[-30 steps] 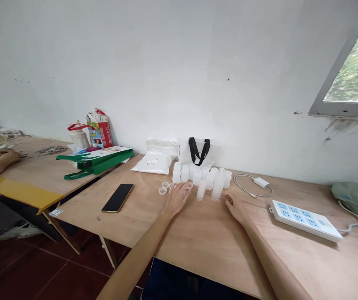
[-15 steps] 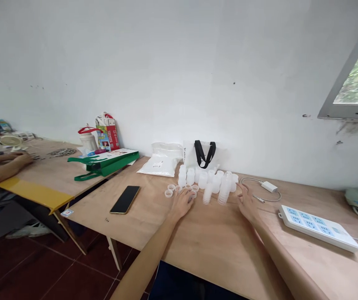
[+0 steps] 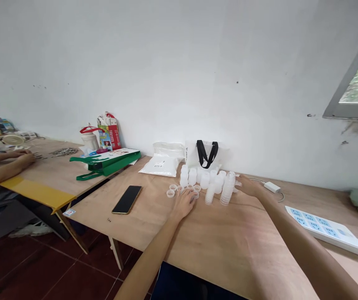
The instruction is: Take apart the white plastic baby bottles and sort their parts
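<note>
My left hand [image 3: 185,201] rests over several small clear rings [image 3: 170,193] on the wooden table, its fingers bent and spread over them. My right hand [image 3: 246,185] reaches to the right end of a group of frosted white containers [image 3: 205,180]; its fingertips are partly hidden behind a stack of clear rings, so its grip cannot be seen. The tall clear stack [image 3: 227,191] leans slightly, with a shorter stack [image 3: 209,194] to its left. A white bag with black handles [image 3: 194,156] stands behind the containers.
A black phone [image 3: 126,200] lies left of my left hand. Behind it are a white plastic packet [image 3: 160,165] and a green bag [image 3: 113,165]. A white power strip [image 3: 325,229] and a white adapter [image 3: 272,187] lie at right. Another person's hands [image 3: 22,160] are at the left table.
My right hand has moved forward and inward, behind the tall clear stack at the containers' right end. My left hand stays over the rings. The view has shifted slightly.
</note>
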`<state>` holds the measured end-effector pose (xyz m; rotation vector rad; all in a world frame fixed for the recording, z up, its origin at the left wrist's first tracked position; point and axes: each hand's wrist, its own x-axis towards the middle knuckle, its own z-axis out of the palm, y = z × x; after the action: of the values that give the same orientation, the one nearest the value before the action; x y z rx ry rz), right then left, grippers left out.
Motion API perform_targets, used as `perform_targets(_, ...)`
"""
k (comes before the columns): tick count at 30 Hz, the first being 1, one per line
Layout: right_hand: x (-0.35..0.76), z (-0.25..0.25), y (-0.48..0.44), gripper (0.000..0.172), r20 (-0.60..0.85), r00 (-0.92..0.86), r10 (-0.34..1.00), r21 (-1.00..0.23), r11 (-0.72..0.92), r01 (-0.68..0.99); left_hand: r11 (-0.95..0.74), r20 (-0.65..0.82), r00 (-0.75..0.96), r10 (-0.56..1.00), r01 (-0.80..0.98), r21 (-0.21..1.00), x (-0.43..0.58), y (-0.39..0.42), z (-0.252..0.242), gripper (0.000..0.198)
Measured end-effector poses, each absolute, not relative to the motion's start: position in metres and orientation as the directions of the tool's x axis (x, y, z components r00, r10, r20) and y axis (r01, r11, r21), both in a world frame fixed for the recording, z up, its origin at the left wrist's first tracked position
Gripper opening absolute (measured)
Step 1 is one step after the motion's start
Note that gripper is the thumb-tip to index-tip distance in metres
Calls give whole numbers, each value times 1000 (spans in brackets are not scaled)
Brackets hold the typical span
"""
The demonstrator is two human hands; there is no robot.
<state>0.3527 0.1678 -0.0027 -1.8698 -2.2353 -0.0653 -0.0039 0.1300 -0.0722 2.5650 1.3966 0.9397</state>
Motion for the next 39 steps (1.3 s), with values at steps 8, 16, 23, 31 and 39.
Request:
perform_targets(8,386,-1,123,24,237,-101,966,-152,140,979,-611,491,421,763,716,337,-3,127,-67,24)
perform_targets(16,375,19,43,28,95,-227,969,-408,246,879,-620,537,392,747,701,353,0,126,-64,24)
perform_targets(23,287,20,15,21,205,-468,860,-362,511,780,-619,577,362,732,706,343,-3,125,-58,20)
perform_targets(31,231,6,19,21,349,-556,754,-286,651,703,-610,620,275,735,668,426,-3,127,-59,23)
perform_targets(39,217,-26,27,26,526,-509,681,-259,699,667,-582,620,225,752,668,464,-4,127,-59,22)
